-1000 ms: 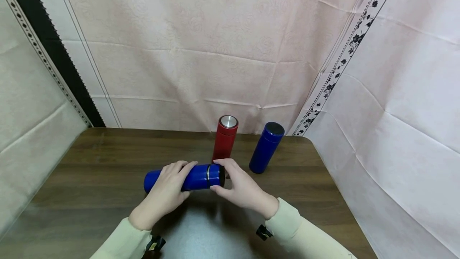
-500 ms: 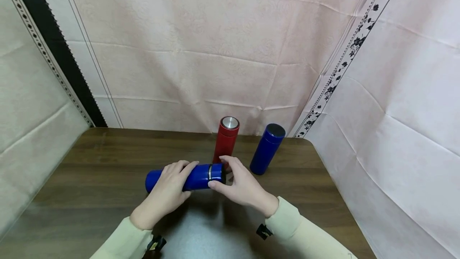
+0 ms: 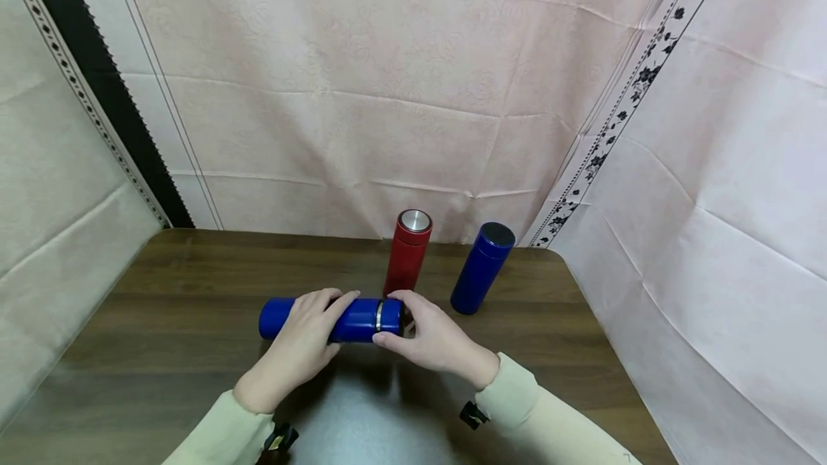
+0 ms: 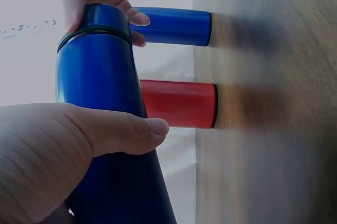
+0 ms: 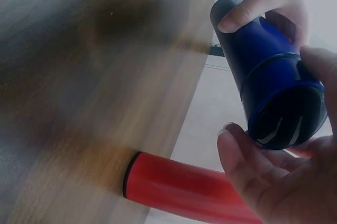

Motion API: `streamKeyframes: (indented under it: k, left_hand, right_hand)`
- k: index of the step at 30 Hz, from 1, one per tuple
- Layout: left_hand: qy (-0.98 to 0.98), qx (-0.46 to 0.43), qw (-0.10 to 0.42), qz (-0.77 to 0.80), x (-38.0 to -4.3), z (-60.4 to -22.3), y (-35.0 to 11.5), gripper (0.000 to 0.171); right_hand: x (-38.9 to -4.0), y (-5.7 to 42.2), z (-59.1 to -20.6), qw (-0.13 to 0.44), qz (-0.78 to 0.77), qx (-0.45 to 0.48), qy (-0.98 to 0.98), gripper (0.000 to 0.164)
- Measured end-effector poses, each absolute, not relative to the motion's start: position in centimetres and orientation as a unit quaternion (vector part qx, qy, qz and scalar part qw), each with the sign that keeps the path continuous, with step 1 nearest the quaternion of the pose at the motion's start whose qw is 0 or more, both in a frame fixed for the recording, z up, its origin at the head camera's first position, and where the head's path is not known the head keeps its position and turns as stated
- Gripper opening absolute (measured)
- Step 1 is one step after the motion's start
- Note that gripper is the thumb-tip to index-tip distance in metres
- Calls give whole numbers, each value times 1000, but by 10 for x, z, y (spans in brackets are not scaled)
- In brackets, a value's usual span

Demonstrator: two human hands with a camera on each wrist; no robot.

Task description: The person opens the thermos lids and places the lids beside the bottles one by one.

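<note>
A glossy blue thermos bottle (image 3: 355, 321) lies sideways in the air over the table, its lid end to the right. My left hand (image 3: 300, 341) grips its body from above, with the thumb (image 4: 124, 129) across the near side. Around the lid (image 3: 391, 316), my right hand (image 3: 434, 336) has fingers on the far side and thumb on the near side. A thin shiny ring marks the seam between lid and body. In the right wrist view the dark lid top (image 5: 289, 118) faces the right palm; part of the bottle is hidden behind the left hand.
A red thermos bottle (image 3: 408, 257) with a silver top stands upright just behind the hands. To its right stands another blue bottle (image 3: 481, 271) with a dark top. The wooden table (image 3: 194, 285) is bordered by pale cloth hangings (image 3: 336, 128) at the back and sides.
My right fingers lifted off the lid half a second ago and now have closed around it again. The held bottle's left end has risen slightly, so it lies more level. The standing bottles stay put.
</note>
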State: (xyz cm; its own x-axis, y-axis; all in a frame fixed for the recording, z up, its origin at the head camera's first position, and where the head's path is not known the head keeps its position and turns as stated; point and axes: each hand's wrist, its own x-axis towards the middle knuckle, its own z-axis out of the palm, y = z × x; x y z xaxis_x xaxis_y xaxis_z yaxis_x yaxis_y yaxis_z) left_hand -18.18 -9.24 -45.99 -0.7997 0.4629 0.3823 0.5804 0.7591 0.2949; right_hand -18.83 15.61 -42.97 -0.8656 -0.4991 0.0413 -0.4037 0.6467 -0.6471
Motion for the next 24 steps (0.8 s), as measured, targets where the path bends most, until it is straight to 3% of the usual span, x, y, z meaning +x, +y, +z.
streamKeyframes:
  k: [10,24]
  left_hand:
    - [-926,-284,150,-201,-179,-464,-94,87]
    - [-933,-270,116,-205,-181,-467,-101,89]
  right_hand:
    - [-185,156,-430,48,-253,-295,920,69]
    - [-186,158,-431,41,-234,-299,924,66]
